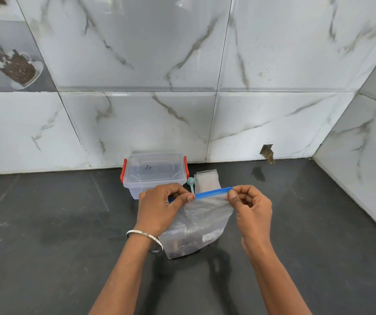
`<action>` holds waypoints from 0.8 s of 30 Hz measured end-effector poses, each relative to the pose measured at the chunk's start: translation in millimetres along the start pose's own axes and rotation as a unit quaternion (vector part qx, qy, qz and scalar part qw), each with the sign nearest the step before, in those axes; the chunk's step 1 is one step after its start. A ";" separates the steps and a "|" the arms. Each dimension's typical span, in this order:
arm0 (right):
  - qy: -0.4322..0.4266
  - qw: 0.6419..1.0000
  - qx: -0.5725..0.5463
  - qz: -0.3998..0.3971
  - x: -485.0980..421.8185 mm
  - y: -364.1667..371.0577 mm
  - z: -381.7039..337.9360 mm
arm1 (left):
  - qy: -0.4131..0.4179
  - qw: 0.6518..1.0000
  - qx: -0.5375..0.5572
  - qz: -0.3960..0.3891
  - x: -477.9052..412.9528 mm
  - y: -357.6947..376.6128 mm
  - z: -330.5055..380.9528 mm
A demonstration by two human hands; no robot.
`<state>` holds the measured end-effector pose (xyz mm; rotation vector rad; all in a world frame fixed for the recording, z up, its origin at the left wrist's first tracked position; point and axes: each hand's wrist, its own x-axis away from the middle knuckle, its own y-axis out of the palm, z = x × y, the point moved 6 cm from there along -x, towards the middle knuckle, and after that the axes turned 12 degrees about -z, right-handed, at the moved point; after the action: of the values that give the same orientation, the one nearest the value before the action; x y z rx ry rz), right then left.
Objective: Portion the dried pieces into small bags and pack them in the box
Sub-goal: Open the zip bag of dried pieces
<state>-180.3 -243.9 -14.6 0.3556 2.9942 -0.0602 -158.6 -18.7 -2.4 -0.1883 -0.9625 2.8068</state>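
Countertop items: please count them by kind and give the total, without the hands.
Clear box with lid and red latches: 1
Large zip bag, blue seal: 1
Light blue scoop: 1
Stack of small bags: 1 (number inside unclear)
Total: 4

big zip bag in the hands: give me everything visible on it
The zip bag is clear, cloudy, crinkled plastic with a blue zip strip along its top edge. It stands upright, its base on the dark counter, in front of the lidded clear box. Dark pieces sit in the bottom; a pale patch shows low on its right side. The left hand and the right hand each pinch the strip near an end. Whether the zip is sealed cannot be told.
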 end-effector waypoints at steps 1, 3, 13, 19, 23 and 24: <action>-0.002 1.000 -0.003 0.000 0.9 0.0 0.6 | -0.003 1.000 -0.003 -0.002 2.4 -3.4 -1.3; -0.005 1.000 -0.009 0.001 2.3 -0.7 1.1 | -0.015 1.000 -0.009 -0.004 8.2 -12.1 -6.7; -0.007 0.999 -0.051 0.004 0.0 -5.3 3.9 | -0.028 1.000 -0.014 0.000 26.6 -39.0 -31.7; -0.027 0.995 -0.069 -0.070 -7.8 -5.5 -10.9 | -0.019 0.997 0.041 -0.055 24.2 -31.3 -18.1; -0.030 0.991 -0.084 -0.101 -6.7 -2.3 -11.6 | 0.018 0.993 0.083 -0.085 20.9 -17.0 1.4; -0.028 0.990 -0.086 -0.105 -5.9 -2.2 -10.8 | 0.021 0.992 0.092 -0.087 18.6 -14.5 3.5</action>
<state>-176.4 -246.8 -3.2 0.0205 2.9404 0.1644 -175.7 -5.9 8.2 -0.1310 -0.6699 2.6983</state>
